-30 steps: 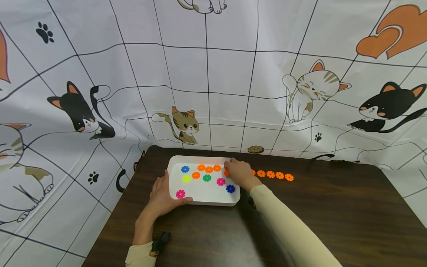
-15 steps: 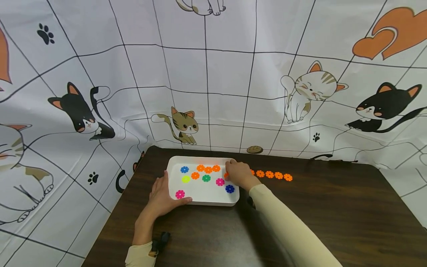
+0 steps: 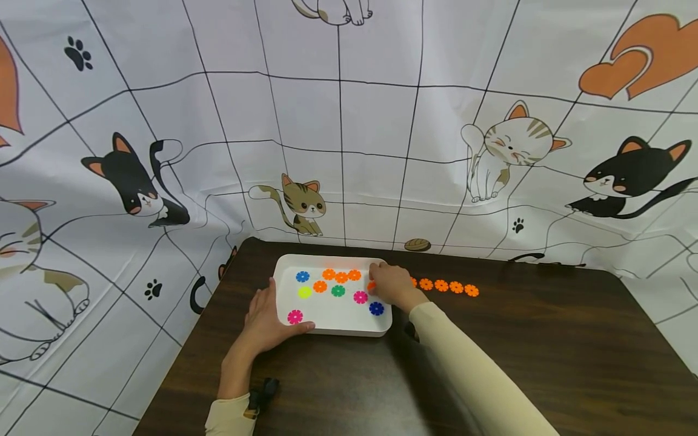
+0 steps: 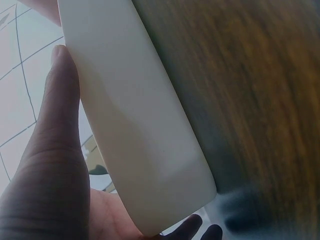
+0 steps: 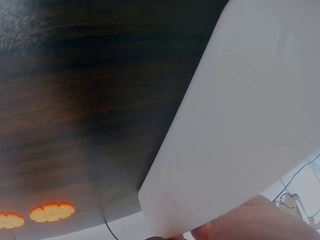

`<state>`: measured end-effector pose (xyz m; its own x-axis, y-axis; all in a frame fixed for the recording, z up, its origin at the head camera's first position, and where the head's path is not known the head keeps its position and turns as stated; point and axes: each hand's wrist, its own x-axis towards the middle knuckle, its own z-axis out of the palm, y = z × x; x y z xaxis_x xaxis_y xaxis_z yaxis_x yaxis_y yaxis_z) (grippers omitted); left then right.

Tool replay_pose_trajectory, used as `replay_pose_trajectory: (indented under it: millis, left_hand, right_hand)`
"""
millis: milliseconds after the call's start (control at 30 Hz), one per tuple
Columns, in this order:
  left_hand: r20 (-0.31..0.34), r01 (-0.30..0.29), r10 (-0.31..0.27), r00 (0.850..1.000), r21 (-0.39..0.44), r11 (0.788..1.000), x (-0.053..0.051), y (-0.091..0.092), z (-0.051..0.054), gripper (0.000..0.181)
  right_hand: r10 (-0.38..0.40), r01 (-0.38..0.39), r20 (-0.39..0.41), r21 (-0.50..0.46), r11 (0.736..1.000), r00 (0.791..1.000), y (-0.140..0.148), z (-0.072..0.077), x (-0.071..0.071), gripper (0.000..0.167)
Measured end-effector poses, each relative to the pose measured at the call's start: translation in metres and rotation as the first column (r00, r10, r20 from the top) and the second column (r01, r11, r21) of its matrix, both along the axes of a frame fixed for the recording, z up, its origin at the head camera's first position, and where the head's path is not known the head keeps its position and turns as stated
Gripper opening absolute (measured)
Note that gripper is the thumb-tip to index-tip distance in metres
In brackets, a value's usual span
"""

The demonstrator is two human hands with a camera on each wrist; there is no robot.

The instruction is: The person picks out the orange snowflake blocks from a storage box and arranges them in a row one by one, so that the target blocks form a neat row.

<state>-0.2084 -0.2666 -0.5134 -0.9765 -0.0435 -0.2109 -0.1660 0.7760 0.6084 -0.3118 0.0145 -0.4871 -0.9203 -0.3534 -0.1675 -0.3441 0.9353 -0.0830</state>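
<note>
A white tray (image 3: pixel 334 327) holds several flower-shaped discs: orange (image 3: pixel 341 277), blue (image 3: pixel 302 277), yellow (image 3: pixel 304 292), green (image 3: pixel 338 290), pink (image 3: pixel 360 297) and dark blue (image 3: pixel 376 309). My left hand (image 3: pixel 267 321) grips the tray's left end, thumb over the near rim, fingers along the side; the left wrist view shows its thumb against the tray wall (image 4: pixel 135 115). At the tray's right end, my right hand (image 3: pixel 394 284) has curled fingers on an orange disc (image 3: pixel 372 287), which they partly hide. The right wrist view shows its fingers beyond the rim.
A row of orange discs (image 3: pixel 441 285) extends rightward from behind my right hand across the dark brown table (image 3: pixel 518 351). Behind and to the left hangs a white sheet (image 3: pixel 376 121) printed with cats. A black strap with a small device (image 3: pixel 264 393) is on my left wrist.
My right fingers have shifted very slightly toward the near side, and the orange disc beside them has moved slightly the same way. The left hand and tray have stayed still.
</note>
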Motion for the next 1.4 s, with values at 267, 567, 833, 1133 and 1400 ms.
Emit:
replay_pose_trajectory:
  millis: [267, 567, 833, 1133, 1400]
  left_hand:
    - [-0.011, 0.003, -0.003, 1.000, 0.003, 1.000, 0.000, -0.001, -0.001, 0.147]
    - [-0.017, 0.004, -0.003, 1.000, 0.011, 1.000, 0.000, 0.000, -0.003, 0.149]
    - [-0.036, -0.001, 0.002, 0.999, 0.021, 1.000, 0.000, 0.001, -0.002, 0.148]
    - [-0.025, -0.003, 0.003, 1.000, 0.002, 1.000, 0.000, 0.001, 0.000, 0.147]
    - [-0.025, 0.001, -0.001, 1.000, -0.007, 1.000, 0.000, 0.001, -0.001, 0.147]
  right_hand:
    - [-0.020, 0.020, 0.001, -0.032, 0.999, 1.000, 0.000, -0.001, 0.001, 0.030]
    - [0.001, -0.013, -0.076, -0.160, 0.987, 0.997, 0.007, -0.005, 0.006, 0.015]
    - [-0.027, 0.022, -0.010, -0.330, 0.944, 1.000, 0.012, -0.003, 0.004, 0.003]
    - [-0.060, 0.081, 0.061, -0.450, 0.889, 0.996, 0.023, 0.000, 0.006, 0.003]
    - [-0.038, 0.025, -0.011, -0.554, 0.832, 0.999, 0.034, 0.005, 0.011, 0.006]
